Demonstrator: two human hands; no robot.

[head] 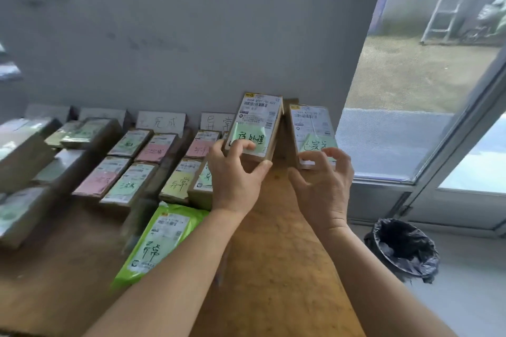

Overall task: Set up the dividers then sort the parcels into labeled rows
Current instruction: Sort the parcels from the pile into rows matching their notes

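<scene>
head view. i see my left hand (pixel 232 172) gripping a box parcel (pixel 253 126) by its lower end: the thumb lies across the green note on its face and the fingers (pixel 261 167) curl under the bottom edge. the parcel stands tilted, long axis running up and away from the fingers toward the grey wall (pixel 191 35).

my right hand (pixel 323 186) sits at the foot of a second parcel (pixel 312 131), which also stands on end just right of the first and apart from it; its long axis likewise points up and away from the fingers. these fingers are spread and loosely curled around its lower corner. i judge they touch it, but i cannot tell whether they truly hold it.

left of the left-hand fingers, and lower, lie the sorted rows (pixel 131 161) of parcels on the table (pixel 273 254), headed by white label cards (pixel 161 122) against the wall. a green bag parcel (pixel 161 238) lies below the left wrist.

judgement: both held parcels must travel leftward to reach a row, so the left hand is the nearer. the rows run roughly parallel to each parcel's long axis, so each need only be tipped flat.

a lined bin (pixel 402 246) stands on the floor to the right of the right wrist.
</scene>
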